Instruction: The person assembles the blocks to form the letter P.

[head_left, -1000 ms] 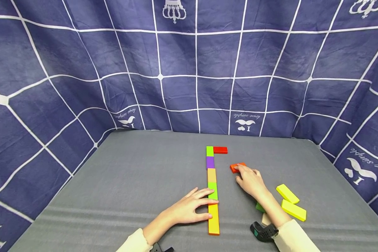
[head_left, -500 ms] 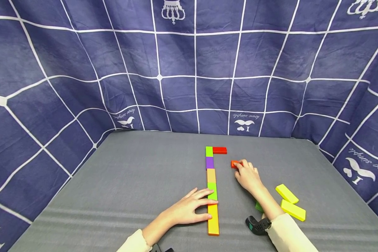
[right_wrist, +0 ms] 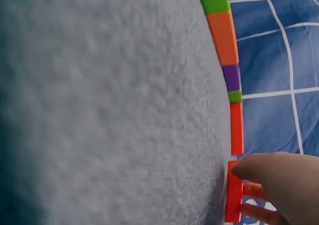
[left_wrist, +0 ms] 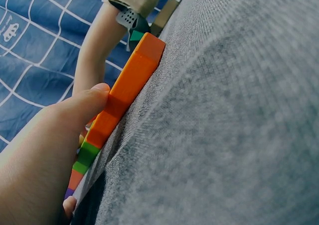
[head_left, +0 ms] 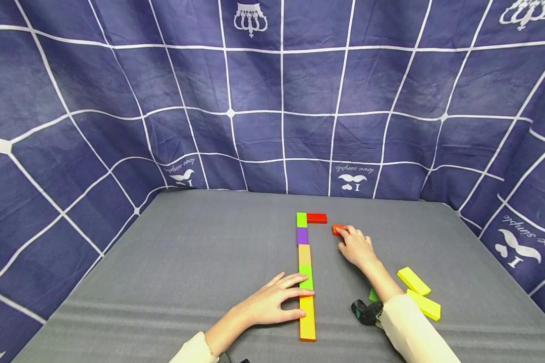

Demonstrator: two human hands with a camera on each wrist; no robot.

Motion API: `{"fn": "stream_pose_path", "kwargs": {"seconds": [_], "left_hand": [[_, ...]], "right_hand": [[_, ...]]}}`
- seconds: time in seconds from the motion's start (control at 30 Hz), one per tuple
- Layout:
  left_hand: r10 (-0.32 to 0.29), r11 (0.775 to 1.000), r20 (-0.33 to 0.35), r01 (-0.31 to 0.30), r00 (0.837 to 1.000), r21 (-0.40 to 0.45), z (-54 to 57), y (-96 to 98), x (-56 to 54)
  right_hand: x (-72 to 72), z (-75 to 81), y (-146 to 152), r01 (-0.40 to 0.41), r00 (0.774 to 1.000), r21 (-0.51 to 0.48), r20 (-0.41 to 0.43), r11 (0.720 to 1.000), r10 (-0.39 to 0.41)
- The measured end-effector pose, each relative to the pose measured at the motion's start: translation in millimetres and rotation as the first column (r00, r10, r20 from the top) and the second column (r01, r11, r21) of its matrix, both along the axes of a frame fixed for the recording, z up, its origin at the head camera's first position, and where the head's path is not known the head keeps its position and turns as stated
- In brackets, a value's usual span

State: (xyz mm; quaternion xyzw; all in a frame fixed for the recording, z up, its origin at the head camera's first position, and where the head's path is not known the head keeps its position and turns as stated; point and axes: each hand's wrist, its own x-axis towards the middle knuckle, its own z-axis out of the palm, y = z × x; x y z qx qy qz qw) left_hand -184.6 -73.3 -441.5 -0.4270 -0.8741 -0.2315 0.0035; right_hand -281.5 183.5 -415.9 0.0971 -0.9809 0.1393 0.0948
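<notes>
A straight row of coloured blocks runs away from me on the grey cloth: a long yellow-orange block [head_left: 308, 325] nearest, then a green block [head_left: 306, 283], an orange block [head_left: 304, 254], a purple block [head_left: 302, 236] and another green block [head_left: 302, 220]. At its far end, a red block [head_left: 317, 218] points off to the right. My left hand [head_left: 272, 301] rests its fingers spread along the near part of the row; the thumb touches the yellow-orange block. With thumb and fingers, my right hand [head_left: 358, 248] pinches a second red block [right_wrist: 233, 200], slightly apart from the first.
Two yellow blocks [head_left: 413, 281] lie right of my right forearm. A green block [head_left: 373, 295] is partly hidden beneath that forearm, and a beige block [left_wrist: 164, 16] shows by the wrist. A blue checked curtain [head_left: 309, 131] hangs behind the grey surface.
My right hand has moved away from me with its red block, which has turned from slanted to nearly in line with the other red block. The left hand has stayed put.
</notes>
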Motion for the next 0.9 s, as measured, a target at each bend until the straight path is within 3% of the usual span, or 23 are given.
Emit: {"fn": "stream_pose_path", "kwargs": {"seconds": [0.3,0.6,0.7,0.9], "left_hand": [[-0.001,1.0,0.007,0.001,1.0,-0.002,-0.3,-0.1,0.1],[-0.001,1.0,0.003,0.001,1.0,-0.002,-0.1,0.0,-0.7],[-0.001,1.0,-0.003,0.001,1.0,-0.001,0.4,0.0,-0.7],[-0.004,1.0,-0.005,0.004,1.0,0.0,0.9,0.2,0.0]], "right_hand": [[-10.1,3.8,-1.6,-0.004,0.999,0.003,0.049,1.0,0.004],[-27.7,-5.7,1.1,-0.018,1.0,-0.005,0.016,1.0,0.018],[-25.9,1.0,-4.0,-0.008,0.999,-0.014,0.047,1.0,0.008],[-31.5,0.1,-5.5,-0.014,0.998,0.015,0.061,1.0,0.013]]}}
